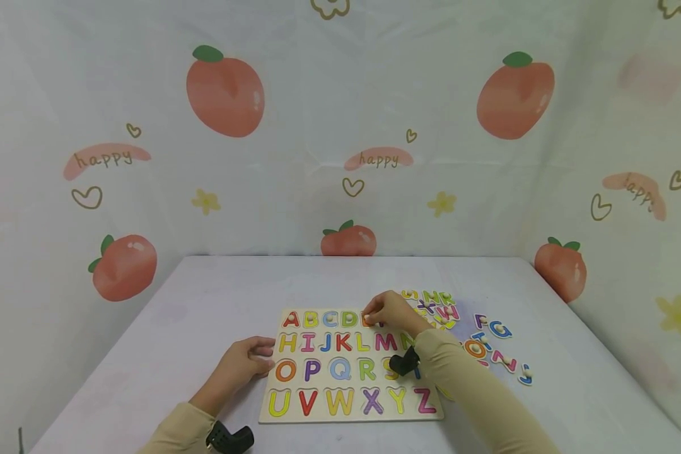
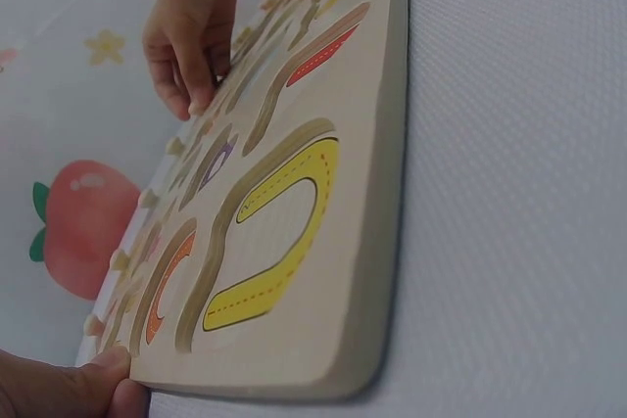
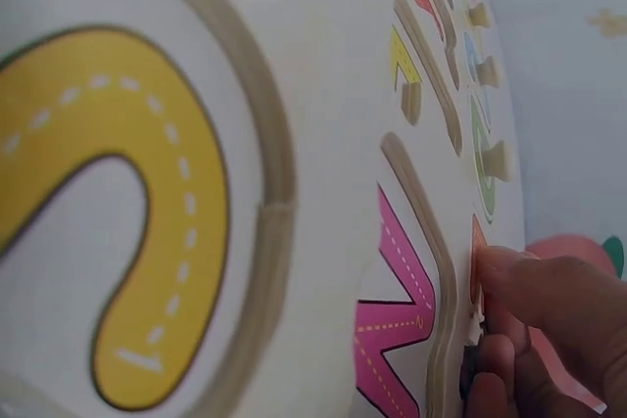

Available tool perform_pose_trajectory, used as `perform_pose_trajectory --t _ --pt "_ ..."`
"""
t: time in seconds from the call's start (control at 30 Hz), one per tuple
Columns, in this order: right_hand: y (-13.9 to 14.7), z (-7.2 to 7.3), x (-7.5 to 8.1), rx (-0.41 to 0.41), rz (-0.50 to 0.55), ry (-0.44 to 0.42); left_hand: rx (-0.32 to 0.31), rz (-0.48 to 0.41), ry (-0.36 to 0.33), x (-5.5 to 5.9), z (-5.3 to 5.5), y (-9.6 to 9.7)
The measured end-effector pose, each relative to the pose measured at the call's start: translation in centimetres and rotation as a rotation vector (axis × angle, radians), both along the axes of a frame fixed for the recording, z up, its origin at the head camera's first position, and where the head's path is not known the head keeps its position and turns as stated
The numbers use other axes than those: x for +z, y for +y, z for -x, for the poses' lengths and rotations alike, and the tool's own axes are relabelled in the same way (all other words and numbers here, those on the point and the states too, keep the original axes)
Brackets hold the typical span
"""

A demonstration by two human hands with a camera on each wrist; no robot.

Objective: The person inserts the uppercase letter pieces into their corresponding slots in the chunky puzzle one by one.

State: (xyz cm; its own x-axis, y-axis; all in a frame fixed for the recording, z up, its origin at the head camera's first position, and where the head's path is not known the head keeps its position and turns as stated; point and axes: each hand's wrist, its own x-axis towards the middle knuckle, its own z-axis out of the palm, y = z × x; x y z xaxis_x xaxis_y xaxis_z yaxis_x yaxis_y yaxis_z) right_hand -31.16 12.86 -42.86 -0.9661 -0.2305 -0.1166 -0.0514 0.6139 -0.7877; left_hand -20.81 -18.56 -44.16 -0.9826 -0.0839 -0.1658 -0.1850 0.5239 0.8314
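Observation:
A wooden alphabet board lies flat, with coloured letter recesses in four rows. My right hand is over its top row, thumb and fingertips pinching the orange-red letter E piece at its slot. The fingers partly cover that piece. Knobbed letters A, B, C and D sit in the slots to its left. My left hand touches the board's left edge beside the H and O recesses, fingers extended and thumb tip at the edge in the left wrist view.
Loose knobbed letter pieces lie right of the board, among them F, G, O, N and J. Another cluster with W is at the board's upper right. A printed curtain hangs behind the white table.

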Motion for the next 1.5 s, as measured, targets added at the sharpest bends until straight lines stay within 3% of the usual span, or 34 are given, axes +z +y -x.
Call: perform_pose_trajectory --t 0.2,0.53,0.77,0.93,1.13,1.37,1.5 --pt "-0.3 -0.1 0.2 -0.016 -0.017 -0.016 0.000 0.012 0.003 0.1 0.0 -0.1" --pt "0.3 -0.3 0.9 0.036 -0.025 -0.010 0.001 -0.001 0.007 0.0 0.0 0.0" --pt "3.1 -0.3 2.8 0.072 0.032 0.089 0.000 -0.005 0.008 0.0 0.0 0.0" --pt "6.2 -0.5 4.5 0.026 0.134 0.132 -0.013 -0.050 0.019 0.1 -0.1 0.0" --pt "9.9 -0.9 5.9 -0.058 0.149 0.163 -0.025 -0.056 0.026 0.2 -0.1 -0.1" --pt "12.7 -2.1 5.7 -0.115 0.120 0.203 -0.024 -0.021 0.026 0.2 -0.1 -0.1" --pt "13.8 -3.0 5.0 -0.123 0.090 0.184 -0.026 -0.009 0.030 0.2 -0.1 0.0"
